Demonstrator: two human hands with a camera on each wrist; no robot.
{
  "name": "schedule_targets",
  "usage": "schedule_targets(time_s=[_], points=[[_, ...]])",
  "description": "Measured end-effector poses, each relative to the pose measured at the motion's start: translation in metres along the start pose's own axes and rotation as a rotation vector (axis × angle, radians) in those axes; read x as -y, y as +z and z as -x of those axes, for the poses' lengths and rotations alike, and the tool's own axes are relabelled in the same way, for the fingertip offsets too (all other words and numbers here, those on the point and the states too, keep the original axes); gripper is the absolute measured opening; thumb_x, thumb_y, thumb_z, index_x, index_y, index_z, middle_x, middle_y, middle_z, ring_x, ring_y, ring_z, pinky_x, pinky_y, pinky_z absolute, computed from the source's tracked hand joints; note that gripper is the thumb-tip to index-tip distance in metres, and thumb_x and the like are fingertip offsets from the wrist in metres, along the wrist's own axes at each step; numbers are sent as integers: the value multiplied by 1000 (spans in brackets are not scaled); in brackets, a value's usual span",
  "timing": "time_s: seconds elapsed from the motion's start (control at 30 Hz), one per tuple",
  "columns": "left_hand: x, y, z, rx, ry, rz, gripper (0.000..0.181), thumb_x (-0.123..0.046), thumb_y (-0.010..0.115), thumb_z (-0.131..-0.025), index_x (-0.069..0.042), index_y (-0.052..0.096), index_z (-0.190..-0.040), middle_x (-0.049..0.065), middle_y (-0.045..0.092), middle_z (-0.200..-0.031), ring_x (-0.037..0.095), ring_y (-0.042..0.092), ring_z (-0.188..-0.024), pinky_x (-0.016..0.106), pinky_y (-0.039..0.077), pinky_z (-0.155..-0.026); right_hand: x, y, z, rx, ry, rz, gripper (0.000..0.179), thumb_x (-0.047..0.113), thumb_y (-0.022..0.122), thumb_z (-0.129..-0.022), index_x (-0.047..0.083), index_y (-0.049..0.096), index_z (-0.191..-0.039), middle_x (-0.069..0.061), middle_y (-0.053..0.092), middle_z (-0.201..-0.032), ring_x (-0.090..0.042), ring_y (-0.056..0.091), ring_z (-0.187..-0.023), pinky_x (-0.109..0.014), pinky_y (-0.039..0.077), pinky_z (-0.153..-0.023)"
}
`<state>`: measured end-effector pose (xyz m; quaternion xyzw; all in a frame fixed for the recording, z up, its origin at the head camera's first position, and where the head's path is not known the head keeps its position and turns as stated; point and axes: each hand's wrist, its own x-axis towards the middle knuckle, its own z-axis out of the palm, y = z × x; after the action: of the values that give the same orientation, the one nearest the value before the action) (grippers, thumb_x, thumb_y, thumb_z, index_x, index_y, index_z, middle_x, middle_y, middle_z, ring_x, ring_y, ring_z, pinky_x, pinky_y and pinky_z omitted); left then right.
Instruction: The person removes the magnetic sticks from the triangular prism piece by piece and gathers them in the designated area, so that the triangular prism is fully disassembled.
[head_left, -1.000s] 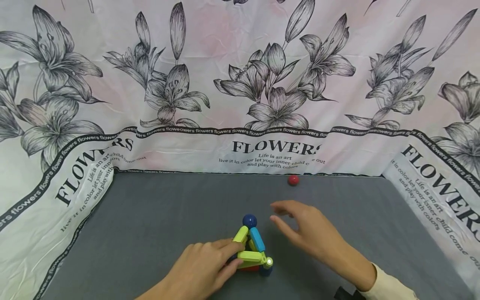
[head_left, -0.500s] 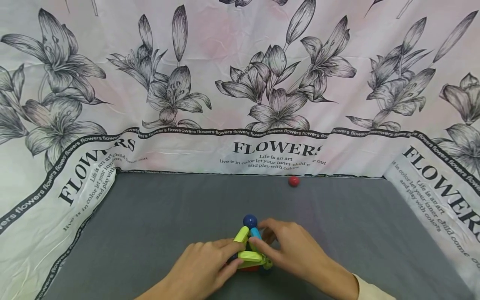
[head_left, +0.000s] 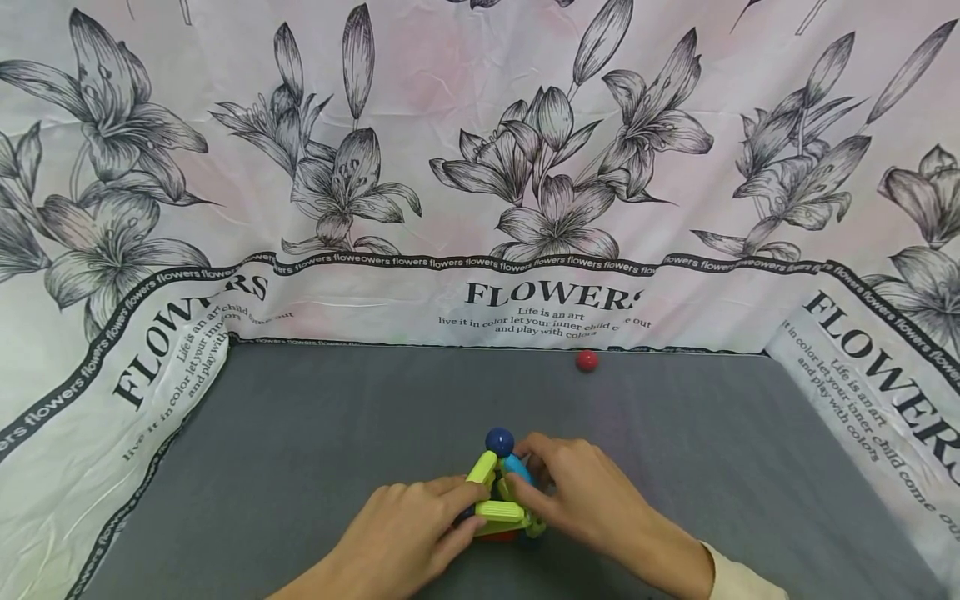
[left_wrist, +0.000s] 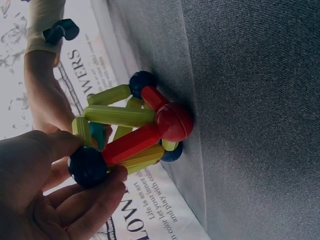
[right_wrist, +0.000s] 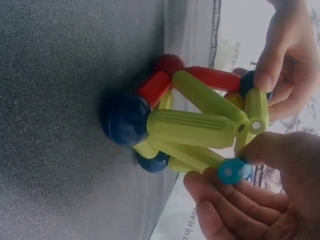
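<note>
A frame of magnetic sticks and balls stands on the grey cloth, with yellow-green sticks, red sticks and dark blue balls. A red ball forms one low corner. My left hand grips the dark blue ball at the frame's left corner between thumb and fingers. At the right side, my right hand pinches a light blue stick, whose round end faces the right wrist camera. Fingers hide most of that stick. Beside it, the ends of several yellow-green sticks come close together.
A loose red ball lies at the back of the grey cloth, near the foot of the flower-printed curtain. The curtain stands behind and folds forward along both sides.
My right hand has come left and down to the frame and taken hold of the light blue stick, which now sits at a different tilt. My left hand has stayed in place.
</note>
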<state>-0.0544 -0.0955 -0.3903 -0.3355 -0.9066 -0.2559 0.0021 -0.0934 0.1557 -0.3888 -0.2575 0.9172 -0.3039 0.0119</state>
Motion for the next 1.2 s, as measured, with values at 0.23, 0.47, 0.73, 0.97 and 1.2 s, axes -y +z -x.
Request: schedule_targets(time_s=[0.23,0.47,0.73,0.97,1.2], points=[[0,0,0,-8,4,-6,21,-34,62,-109,-22,73,-122,-6,74,-117,-8,55,-68,15,43,-53,-3,-4,1,6,1,38,9,24,76,-97,25,73,-106,15,68,-84,3,60,-71,-22,51,-61],[1,2,1,-15,12,-23,19,-32,64,-108,-21,73,-122,-7,74,-117,-6,57,-71,16,45,-54,-6,-9,1,-24,-14,56,11,23,76,-98,27,74,-108,17,65,-82,0,59,-68,-22,49,-58],[-1,1,1,-18,11,-30,21,-33,64,-108,-21,73,-123,-7,74,-117,-4,62,-76,19,48,-57,-14,-13,2,-30,6,68,15,22,77,-99,24,75,-113,15,71,-96,3,60,-74,-23,52,-63],[-1,2,0,-17,15,-37,21,-32,66,-107,-21,73,-123,-7,74,-116,-3,64,-78,19,49,-59,-20,-21,0,-48,16,112,22,13,80,-96,18,74,-117,6,74,-110,-3,69,-87,-27,58,-73],[0,3,1,-29,15,-51,20,-32,66,-107,-21,73,-123,-8,74,-116,-2,63,-76,19,48,-57,-35,-28,-6,-100,9,184,25,7,84,-91,14,75,-113,3,76,-111,-14,73,-90,-30,59,-74]])
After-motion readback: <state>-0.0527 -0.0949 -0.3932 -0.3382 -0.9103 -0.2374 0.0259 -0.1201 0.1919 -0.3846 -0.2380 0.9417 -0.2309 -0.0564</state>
